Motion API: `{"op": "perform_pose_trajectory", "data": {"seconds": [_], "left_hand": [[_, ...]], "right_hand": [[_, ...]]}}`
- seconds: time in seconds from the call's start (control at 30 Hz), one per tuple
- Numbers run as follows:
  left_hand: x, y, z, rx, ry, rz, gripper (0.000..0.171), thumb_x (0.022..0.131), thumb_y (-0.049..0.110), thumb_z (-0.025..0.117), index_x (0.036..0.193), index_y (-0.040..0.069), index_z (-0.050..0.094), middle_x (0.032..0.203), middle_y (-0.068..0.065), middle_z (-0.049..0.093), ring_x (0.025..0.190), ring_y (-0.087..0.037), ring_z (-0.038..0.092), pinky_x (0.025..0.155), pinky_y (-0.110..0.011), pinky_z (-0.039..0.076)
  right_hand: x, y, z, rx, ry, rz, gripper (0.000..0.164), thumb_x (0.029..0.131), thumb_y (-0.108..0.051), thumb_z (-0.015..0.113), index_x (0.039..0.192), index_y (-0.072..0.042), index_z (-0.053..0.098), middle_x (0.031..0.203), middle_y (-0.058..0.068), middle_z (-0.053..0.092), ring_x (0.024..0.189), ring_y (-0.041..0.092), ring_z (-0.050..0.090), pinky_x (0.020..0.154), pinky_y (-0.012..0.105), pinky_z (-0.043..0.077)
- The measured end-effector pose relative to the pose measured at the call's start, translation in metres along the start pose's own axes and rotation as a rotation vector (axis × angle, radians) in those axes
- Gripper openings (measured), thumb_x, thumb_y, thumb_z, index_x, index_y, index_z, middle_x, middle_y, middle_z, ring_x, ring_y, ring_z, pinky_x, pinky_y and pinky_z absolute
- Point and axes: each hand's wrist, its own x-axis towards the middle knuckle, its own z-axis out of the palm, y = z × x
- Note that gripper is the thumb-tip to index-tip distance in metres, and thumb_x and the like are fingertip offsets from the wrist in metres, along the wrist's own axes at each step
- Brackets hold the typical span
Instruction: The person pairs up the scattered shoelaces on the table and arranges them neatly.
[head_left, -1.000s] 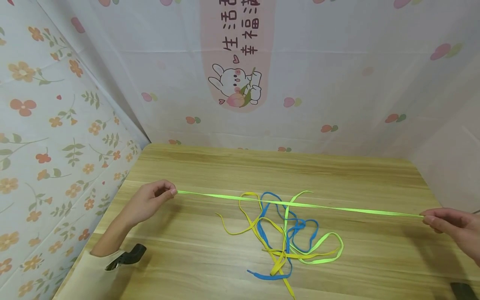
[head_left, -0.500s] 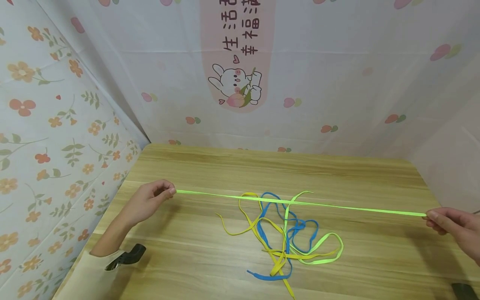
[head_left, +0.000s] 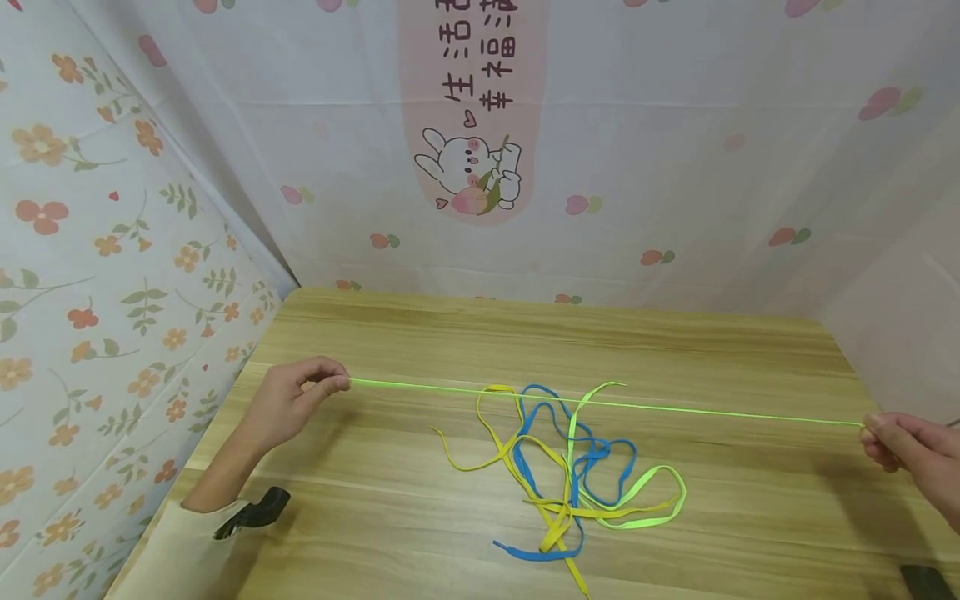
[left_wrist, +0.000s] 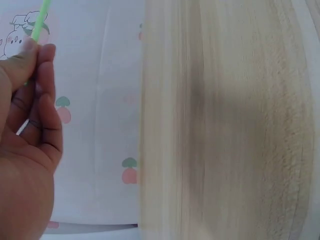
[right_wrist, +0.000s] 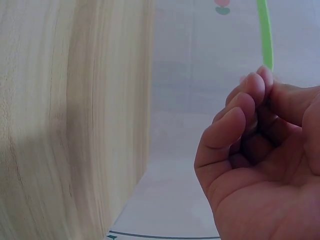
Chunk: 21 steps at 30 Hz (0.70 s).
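A neon green shoelace (head_left: 675, 408) is stretched in a straight line above the table, seen edge-on as a thin strip. My left hand (head_left: 296, 396) pinches one end between thumb and fingers; my right hand (head_left: 915, 450) pinches the other at the far right. Under the taut lace lies a loose tangle of laces: a yellow shoelace (head_left: 556, 533), a blue shoelace (head_left: 528, 554) and a second green shoelace (head_left: 647, 523). Both wrist views show the green lace leaving the pinched fingertips, with the left hand (left_wrist: 30, 115) and the right hand (right_wrist: 260, 145) raised off the wood.
The wood-grain table (head_left: 375, 517) spans the lower view. A white printed curtain (head_left: 675, 167) hangs along its back edge, and a floral curtain (head_left: 150, 317) stands on the left. A black wrist mount (head_left: 258, 510) juts from the left sleeve.
My right hand has moved slightly outward to the right. The held green lace has turned from its flat side to a thin edge. The tangle lies as before.
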Motion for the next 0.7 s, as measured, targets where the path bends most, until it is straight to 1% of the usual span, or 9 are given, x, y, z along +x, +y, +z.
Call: {"op": "perform_pose_trajectory", "data": {"seconds": [0.03,0.1,0.23,0.37,0.47,0.5,0.6,0.67,0.7], "left_hand": [[0.0,0.0,0.0,0.002,0.01,0.02,0.01,0.101,-0.001,0.077,0.1,0.009,0.08,0.094,0.006,0.078,0.084,-0.008,0.069,0.072,-0.025,0.053],[0.0,-0.001,-0.001,-0.004,0.015,0.033,0.012,0.101,-0.003,0.076,0.099,0.009,0.079,0.094,0.007,0.078,0.084,-0.007,0.069,0.071,-0.025,0.053],[0.001,-0.001,-0.004,-0.031,-0.01,0.004,0.014,0.104,-0.003,0.072,0.1,0.01,0.076,0.093,0.006,0.077,0.086,-0.01,0.069,0.074,-0.026,0.053],[0.001,-0.003,-0.007,-0.108,-0.061,-0.072,0.012,0.108,0.0,0.068,0.102,0.008,0.074,0.095,0.001,0.075,0.089,-0.015,0.07,0.075,-0.026,0.054],[0.002,-0.004,-0.01,-0.212,-0.124,-0.163,0.011,0.111,0.004,0.064,0.105,0.002,0.073,0.098,-0.007,0.073,0.091,-0.017,0.069,0.078,-0.028,0.056],[0.003,-0.005,-0.011,-0.253,-0.149,-0.189,0.012,0.112,0.004,0.062,0.107,0.0,0.071,0.1,-0.01,0.071,0.092,-0.018,0.068,0.079,-0.029,0.057],[0.004,-0.006,-0.012,-0.365,-0.217,-0.27,0.018,0.115,0.005,0.057,0.11,-0.009,0.067,0.103,-0.016,0.068,0.095,-0.021,0.067,0.088,-0.032,0.058],[0.006,-0.007,-0.012,-0.422,-0.246,-0.313,0.021,0.116,0.006,0.055,0.11,-0.012,0.065,0.102,-0.015,0.066,0.097,-0.024,0.066,0.09,-0.033,0.057],[0.006,-0.007,-0.012,-0.432,-0.253,-0.332,0.022,0.116,0.007,0.055,0.109,-0.012,0.065,0.101,-0.013,0.066,0.097,-0.024,0.065,0.091,-0.033,0.057]], "right_hand": [[0.0,0.0,0.0,0.004,0.007,0.009,0.043,0.117,0.0,0.043,0.083,-0.008,0.069,0.075,-0.009,0.061,0.071,0.006,0.052,0.062,0.019,0.038],[0.0,-0.001,0.001,0.013,0.019,0.02,0.043,0.117,0.0,0.043,0.082,-0.007,0.068,0.074,-0.009,0.059,0.07,0.006,0.051,0.061,0.019,0.038],[-0.001,-0.001,0.001,0.063,0.045,0.026,0.046,0.117,0.001,0.043,0.079,-0.008,0.068,0.073,-0.011,0.061,0.069,0.002,0.053,0.06,0.017,0.039],[0.001,0.0,0.0,0.093,0.054,0.032,0.046,0.117,0.002,0.043,0.078,-0.007,0.067,0.072,-0.01,0.061,0.068,0.003,0.053,0.058,0.019,0.038],[0.003,0.001,-0.002,0.089,0.045,0.06,0.046,0.117,-0.001,0.044,0.079,-0.007,0.068,0.072,-0.009,0.059,0.068,0.007,0.049,0.059,0.022,0.036],[0.004,0.002,-0.002,0.115,0.037,0.063,0.045,0.117,-0.001,0.045,0.08,-0.007,0.069,0.073,-0.008,0.059,0.068,0.008,0.048,0.059,0.023,0.035],[0.003,0.008,-0.003,0.292,0.002,0.072,0.045,0.117,0.001,0.045,0.083,-0.006,0.074,0.075,-0.006,0.064,0.069,0.01,0.05,0.061,0.024,0.034],[0.003,0.011,-0.004,0.398,-0.023,0.086,0.045,0.117,0.002,0.046,0.086,-0.007,0.077,0.077,-0.005,0.069,0.07,0.009,0.053,0.062,0.023,0.036],[0.003,0.013,-0.005,0.457,-0.033,0.098,0.045,0.116,0.002,0.046,0.088,-0.008,0.079,0.079,-0.005,0.071,0.071,0.008,0.056,0.063,0.021,0.038]]}}
